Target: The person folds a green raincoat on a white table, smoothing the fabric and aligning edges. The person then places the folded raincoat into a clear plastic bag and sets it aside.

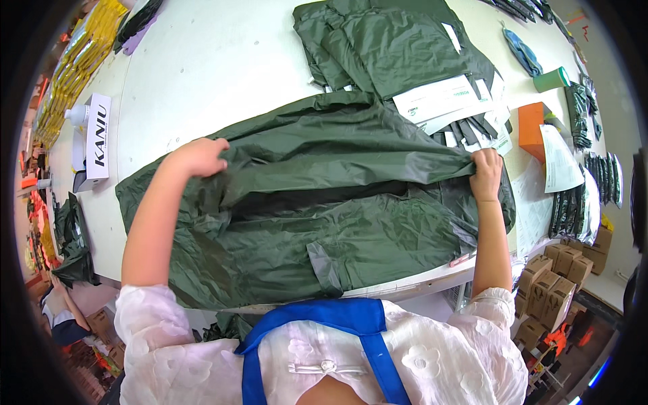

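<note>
A dark green rainwear garment (317, 229) of thin, shiny fabric lies spread and wrinkled across the table in front of me, with a long dark fold across its middle. Grey strips show near its front edge. My left hand (197, 159) is closed on the fabric at the left, its fingers curled over a raised fold. At the right, my right hand (487, 175) pinches the garment's edge. Beyond it, a stack of similar dark green garments (391, 47) has white printed tags (439, 101) fanned out at its near right side.
A white box (98, 138) stands on the table (182, 74) at the left, near yellow packages (77, 57). An orange box (531, 131), a green roll (551, 79) and dark packets (570, 209) line the right side. Cartons (550, 290) are stacked below; another person (61, 314) is at lower left.
</note>
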### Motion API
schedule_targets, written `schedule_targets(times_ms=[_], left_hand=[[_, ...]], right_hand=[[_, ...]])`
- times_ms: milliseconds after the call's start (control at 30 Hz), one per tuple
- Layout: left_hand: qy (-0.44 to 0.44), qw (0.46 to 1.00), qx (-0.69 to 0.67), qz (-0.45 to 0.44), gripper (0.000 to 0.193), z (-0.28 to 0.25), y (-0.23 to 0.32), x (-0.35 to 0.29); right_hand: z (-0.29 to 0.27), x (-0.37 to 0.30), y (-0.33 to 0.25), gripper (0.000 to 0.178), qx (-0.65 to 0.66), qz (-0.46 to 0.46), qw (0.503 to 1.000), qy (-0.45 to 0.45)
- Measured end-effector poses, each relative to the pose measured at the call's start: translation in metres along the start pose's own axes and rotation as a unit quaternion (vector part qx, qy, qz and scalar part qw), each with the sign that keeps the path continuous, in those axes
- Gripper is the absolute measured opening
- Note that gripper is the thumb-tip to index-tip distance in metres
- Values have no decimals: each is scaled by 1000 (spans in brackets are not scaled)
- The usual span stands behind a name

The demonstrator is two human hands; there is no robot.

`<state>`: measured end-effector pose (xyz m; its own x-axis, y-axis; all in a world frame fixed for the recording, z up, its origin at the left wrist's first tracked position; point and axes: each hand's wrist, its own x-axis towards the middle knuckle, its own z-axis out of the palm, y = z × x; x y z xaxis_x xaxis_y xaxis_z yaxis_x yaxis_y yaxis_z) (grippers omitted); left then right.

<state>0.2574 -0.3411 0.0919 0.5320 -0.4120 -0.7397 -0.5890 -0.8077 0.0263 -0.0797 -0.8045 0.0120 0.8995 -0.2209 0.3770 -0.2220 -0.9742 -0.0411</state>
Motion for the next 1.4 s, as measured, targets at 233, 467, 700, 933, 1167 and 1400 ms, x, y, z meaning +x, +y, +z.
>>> schedule_targets(times_ms=[233,467,700,933,1167,1400], left_hand=[[147,944,-136,263,72,8,200,113],[192,894,-350,205,48,-26,215,183],[264,885,-334,189,44,-22,189,135],[523,817,-212,-122,44,97,-62,-4],[235,646,-716,-120,63,187,-63,-61],[319,548,-768,88,31,165,-15,-112]], right_hand=[[-4,8,-4,22,1,-87,995,-45],[-45,-7,11,6,-88,-150,977,-122],[-38,17,-13,12,15,-33,985,-168],[-1,8,-52,19,-13,-3,976,-219],[-1,59,-322,32,474,-82,847,-225],[9,90,-402,70,612,46,724,-316]])
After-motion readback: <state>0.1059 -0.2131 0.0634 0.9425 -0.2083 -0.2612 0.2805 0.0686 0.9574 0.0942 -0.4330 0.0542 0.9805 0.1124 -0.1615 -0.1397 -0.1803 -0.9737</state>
